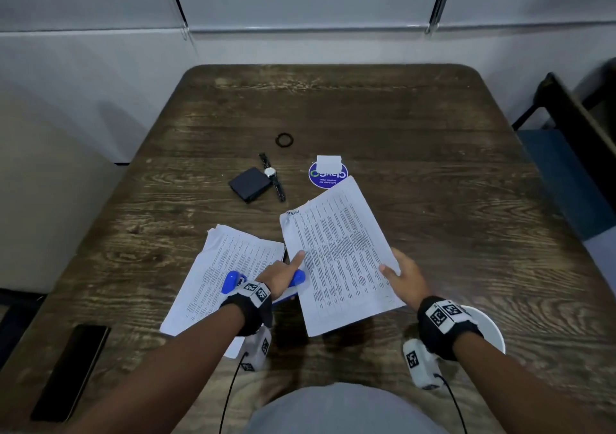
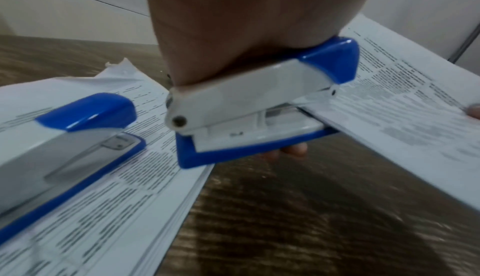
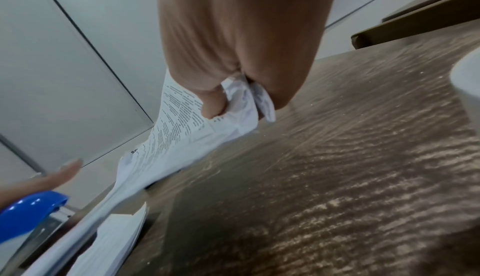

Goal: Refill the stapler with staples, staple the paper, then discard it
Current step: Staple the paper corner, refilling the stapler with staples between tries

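Observation:
My left hand (image 1: 282, 275) grips a small blue-and-white stapler (image 2: 259, 99), thumb on top and fingers under its base, the index finger stretched out over the sheet. The left edge of a printed paper sheaf (image 1: 340, 253) sits inside the stapler's mouth. My right hand (image 1: 401, 275) pinches the sheaf's right edge (image 3: 233, 105), crumpling it slightly and holding it tilted above the table. A second, larger blue-and-white stapler (image 2: 78, 136) lies shut on a stack of printed sheets (image 1: 213, 277) to the left.
A white round container (image 1: 485, 328) stands at the near right of the wooden table (image 1: 433, 183). A dark phone (image 1: 71, 370) lies near left. Further back are a black wallet (image 1: 250, 183), a wristwatch (image 1: 271, 173), a ring (image 1: 284, 140) and a small white box (image 1: 328, 162) on a blue sticker.

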A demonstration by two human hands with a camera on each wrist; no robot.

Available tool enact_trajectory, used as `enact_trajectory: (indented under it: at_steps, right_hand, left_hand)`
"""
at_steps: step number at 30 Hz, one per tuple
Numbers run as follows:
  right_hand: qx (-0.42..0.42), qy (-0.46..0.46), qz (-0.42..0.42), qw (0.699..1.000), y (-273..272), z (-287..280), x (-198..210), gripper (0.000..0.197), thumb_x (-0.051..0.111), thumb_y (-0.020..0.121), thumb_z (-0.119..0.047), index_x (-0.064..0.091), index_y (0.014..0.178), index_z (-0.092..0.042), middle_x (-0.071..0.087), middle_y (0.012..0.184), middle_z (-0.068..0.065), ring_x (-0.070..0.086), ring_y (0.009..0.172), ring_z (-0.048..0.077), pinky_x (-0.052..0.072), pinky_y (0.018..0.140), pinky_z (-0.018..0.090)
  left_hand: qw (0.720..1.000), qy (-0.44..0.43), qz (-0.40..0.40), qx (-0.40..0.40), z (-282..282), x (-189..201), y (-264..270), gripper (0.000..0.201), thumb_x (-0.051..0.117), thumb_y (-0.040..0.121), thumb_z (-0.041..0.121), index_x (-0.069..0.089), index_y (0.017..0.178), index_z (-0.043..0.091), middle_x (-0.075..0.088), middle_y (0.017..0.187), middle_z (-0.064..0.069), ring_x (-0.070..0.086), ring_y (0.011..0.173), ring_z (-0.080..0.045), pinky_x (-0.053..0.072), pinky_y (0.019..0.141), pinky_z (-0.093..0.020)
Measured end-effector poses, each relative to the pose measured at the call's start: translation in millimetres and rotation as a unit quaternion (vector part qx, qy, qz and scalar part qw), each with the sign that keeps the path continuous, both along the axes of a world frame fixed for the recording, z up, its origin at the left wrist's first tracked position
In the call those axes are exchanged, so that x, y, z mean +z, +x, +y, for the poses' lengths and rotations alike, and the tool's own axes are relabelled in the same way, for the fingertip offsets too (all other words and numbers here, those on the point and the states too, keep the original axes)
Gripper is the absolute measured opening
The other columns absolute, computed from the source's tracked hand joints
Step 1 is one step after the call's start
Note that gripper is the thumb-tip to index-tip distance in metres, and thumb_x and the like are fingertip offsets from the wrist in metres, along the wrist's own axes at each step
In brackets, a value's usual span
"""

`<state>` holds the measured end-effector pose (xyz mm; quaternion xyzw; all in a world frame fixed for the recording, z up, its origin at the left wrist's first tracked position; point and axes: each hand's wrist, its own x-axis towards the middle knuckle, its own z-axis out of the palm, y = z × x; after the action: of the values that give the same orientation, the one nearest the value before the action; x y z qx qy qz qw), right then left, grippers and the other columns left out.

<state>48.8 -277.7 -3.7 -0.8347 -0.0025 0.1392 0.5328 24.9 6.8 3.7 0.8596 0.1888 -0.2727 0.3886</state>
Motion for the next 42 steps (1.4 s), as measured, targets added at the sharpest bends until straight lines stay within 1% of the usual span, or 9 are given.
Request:
enact_trajectory:
  at_steps: [3, 7, 14, 17, 21, 25, 31, 36, 42]
  right_hand:
    - [-0.006, 0.009, -0.007, 1.0, -2, 3, 6, 0.035, 0.055, 0.092, -0.004, 0.055, 0.127, -0.01, 0.064, 0.116, 0.003, 0.061, 0.107, 0.019, 0.047, 0.097, 0.036]
    - [-0.011, 0.022, -0.01, 1.0, -5, 4, 14, 0.034, 0.055, 0.092, -0.002, 0.055, 0.125, -0.008, 0.064, 0.113, 0.002, 0.06, 0.105, 0.018, 0.046, 0.092, 0.032]
    - [-0.012, 0.008, 0.001, 1.0, -9, 4, 4, 0.034, 0.057, 0.091, -0.004, 0.057, 0.125, -0.011, 0.066, 0.115, 0.003, 0.062, 0.108, 0.021, 0.049, 0.095, 0.037]
    - [-0.02, -0.03, 0.016, 0.999, -9, 0, -4, 0.032, 0.055, 0.091, -0.008, 0.06, 0.121, -0.02, 0.068, 0.113, 0.001, 0.061, 0.11, 0.025, 0.05, 0.098, 0.044]
    - [-0.041, -0.047, 0.022, 0.998, -7, -10, -7, 0.032, 0.054, 0.092, -0.008, 0.059, 0.121, -0.021, 0.067, 0.111, 0.001, 0.06, 0.111, 0.027, 0.049, 0.098, 0.043]
    - [-0.05, -0.038, 0.02, 0.998, -9, -17, -5, 0.031, 0.054, 0.092, -0.004, 0.059, 0.121, -0.012, 0.066, 0.108, 0.002, 0.063, 0.103, 0.022, 0.05, 0.094, 0.038]
    - [-0.044, -0.019, 0.034, 0.998, -13, -16, -8, 0.032, 0.055, 0.091, 0.0, 0.058, 0.121, -0.008, 0.066, 0.11, 0.005, 0.062, 0.104, 0.024, 0.049, 0.095, 0.039]
    - [-0.021, -0.002, 0.044, 0.999, -14, -11, -5, 0.033, 0.055, 0.09, 0.004, 0.058, 0.121, -0.005, 0.065, 0.108, 0.005, 0.061, 0.101, 0.021, 0.048, 0.086, 0.029]
    - [0.014, -0.014, 0.107, 0.994, -9, -16, -9, 0.031, 0.059, 0.088, 0.002, 0.058, 0.112, -0.017, 0.066, 0.113, 0.011, 0.063, 0.101, 0.026, 0.047, 0.085, 0.032]
  left_hand:
    - [0.993, 0.1, -0.027, -0.058, -6, 8, 0, 0.058, 0.026, 0.097, 0.06, 0.047, 0.073, 0.012, 0.055, 0.081, -0.011, 0.055, 0.075, -0.029, 0.041, 0.071, -0.037]
    - [0.946, 0.258, -0.046, -0.189, -3, 4, -4, 0.039, 0.049, 0.095, 0.023, 0.039, 0.129, 0.007, 0.053, 0.122, -0.018, 0.055, 0.108, -0.033, 0.047, 0.08, -0.041]
    - [0.951, 0.244, -0.048, -0.184, -2, -10, -10, 0.036, 0.052, 0.093, 0.017, 0.041, 0.126, 0.005, 0.052, 0.124, -0.019, 0.055, 0.109, -0.034, 0.048, 0.087, -0.043]
    - [0.977, 0.171, -0.009, -0.129, -3, -18, -14, 0.05, 0.032, 0.102, 0.043, 0.044, 0.134, 0.007, 0.057, 0.123, -0.021, 0.056, 0.11, -0.037, 0.043, 0.093, -0.041]
    - [0.994, 0.095, 0.017, -0.048, 1, -46, -31, 0.096, 0.032, 0.076, 0.086, 0.056, 0.128, 0.008, 0.061, 0.127, -0.017, 0.058, 0.112, -0.033, 0.041, 0.091, -0.037]
    - [0.975, 0.158, -0.035, -0.152, 2, -62, -49, 0.067, 0.053, 0.076, 0.075, 0.061, 0.1, 0.013, 0.067, 0.101, -0.01, 0.064, 0.091, -0.027, 0.045, 0.074, -0.03]
    - [0.926, 0.259, -0.11, -0.252, -9, -55, -50, 0.052, 0.055, 0.085, 0.057, 0.055, 0.116, 0.016, 0.054, 0.126, -0.007, 0.051, 0.113, -0.025, 0.042, 0.093, -0.038]
    - [0.926, 0.211, -0.245, -0.192, -5, -41, -38, 0.065, 0.06, 0.085, 0.032, 0.034, 0.141, 0.014, 0.048, 0.136, -0.01, 0.053, 0.11, -0.028, 0.047, 0.089, -0.04]
    - [0.881, 0.175, -0.427, -0.107, 2, -10, -20, 0.031, 0.062, 0.086, 0.021, 0.054, 0.114, 0.01, 0.051, 0.133, -0.017, 0.053, 0.111, -0.03, 0.041, 0.096, -0.033]
